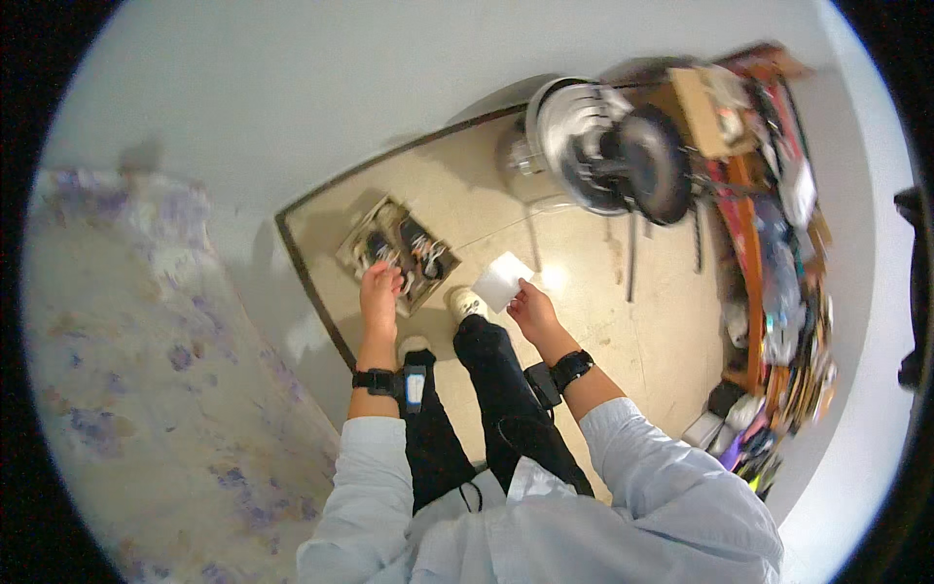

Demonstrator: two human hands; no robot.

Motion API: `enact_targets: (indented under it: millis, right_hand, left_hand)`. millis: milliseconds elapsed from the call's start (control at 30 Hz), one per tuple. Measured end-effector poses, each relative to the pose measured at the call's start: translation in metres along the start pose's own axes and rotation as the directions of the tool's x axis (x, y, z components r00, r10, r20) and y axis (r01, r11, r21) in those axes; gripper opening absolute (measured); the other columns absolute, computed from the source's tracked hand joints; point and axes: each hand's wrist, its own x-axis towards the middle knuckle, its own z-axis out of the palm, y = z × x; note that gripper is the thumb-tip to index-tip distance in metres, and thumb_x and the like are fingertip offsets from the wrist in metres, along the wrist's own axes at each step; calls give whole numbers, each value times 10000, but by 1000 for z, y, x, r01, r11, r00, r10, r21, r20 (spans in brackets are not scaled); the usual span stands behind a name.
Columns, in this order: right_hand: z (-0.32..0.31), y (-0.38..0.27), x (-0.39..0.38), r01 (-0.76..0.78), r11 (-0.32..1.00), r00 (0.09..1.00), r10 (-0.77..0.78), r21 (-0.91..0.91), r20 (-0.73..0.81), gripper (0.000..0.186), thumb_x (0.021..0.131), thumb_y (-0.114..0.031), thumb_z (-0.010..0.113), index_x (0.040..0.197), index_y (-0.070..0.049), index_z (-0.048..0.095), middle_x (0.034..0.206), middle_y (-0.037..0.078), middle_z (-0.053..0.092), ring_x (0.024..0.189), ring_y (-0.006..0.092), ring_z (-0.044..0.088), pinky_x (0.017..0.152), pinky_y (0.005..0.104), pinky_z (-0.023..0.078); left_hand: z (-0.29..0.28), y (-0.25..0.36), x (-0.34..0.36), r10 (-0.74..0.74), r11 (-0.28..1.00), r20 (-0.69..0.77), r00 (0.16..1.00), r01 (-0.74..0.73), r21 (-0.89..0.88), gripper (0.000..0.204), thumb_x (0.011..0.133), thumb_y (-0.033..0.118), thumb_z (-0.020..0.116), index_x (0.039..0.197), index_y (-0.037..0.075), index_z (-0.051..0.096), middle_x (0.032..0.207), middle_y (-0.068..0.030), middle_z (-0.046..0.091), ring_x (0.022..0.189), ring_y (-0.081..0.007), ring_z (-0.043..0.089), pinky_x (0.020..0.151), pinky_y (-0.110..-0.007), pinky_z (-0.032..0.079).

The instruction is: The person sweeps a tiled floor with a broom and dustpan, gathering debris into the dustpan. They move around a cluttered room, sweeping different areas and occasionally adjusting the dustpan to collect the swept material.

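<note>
My left hand (380,285), fingers curled, is in front of an open cardboard box (428,287) on the floor that holds a pair of dark sneakers (421,243) with pale laces; what, if anything, those fingers hold is hidden. My right hand (530,311) grips a square white sheet (501,280), like paper or a card, between thumb and fingers, to the right of the box. Below it is my foot in a white shoe (467,302).
A patterned pale fabric (126,389) covers the left side. A slightly blurred metal stand with round parts (652,170) stands upper right. A wooden shelf (744,214) crowded with cardboard (700,107), bags and other clutter runs along the right wall; the back wall (292,88) borders the floor.
</note>
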Motion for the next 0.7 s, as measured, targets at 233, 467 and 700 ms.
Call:
enact_targets:
  millis: [233, 467, 700]
  right_hand:
    - [-105, -44, -194, 353, 888, 934, -319, 294, -159, 153, 873, -218, 492, 858, -67, 467, 756, 20, 443, 630, 130, 441, 618, 295, 414]
    - [-256, 35, -305, 608, 623, 794, -469, 492, -388, 155, 856, -212, 514, 860, -62, 473, 788, 34, 448, 628, 133, 453, 630, 278, 445]
    - [-451, 142, -400, 726, 251, 687, -308, 640, -658, 158, 863, -217, 515, 866, -64, 478, 794, 23, 459, 663, 120, 445, 652, 275, 423]
  left_hand:
    - [76, 65, -145, 69, 972, 381, 922, -148, 181, 246, 892, 135, 429, 1107, 22, 469, 963, -70, 553, 796, -120, 525, 714, -259, 430]
    - [164, 15, -260, -79, 853, 660, 747, -291, 432, 276, 887, 122, 426, 1140, 14, 441, 1007, -96, 554, 794, -131, 547, 688, -253, 452]
    - [290, -98, -430, -249, 735, 870, 426, -502, 457, 288, 855, 100, 447, 1128, 10, 441, 986, -101, 562, 768, -120, 547, 672, -236, 449]
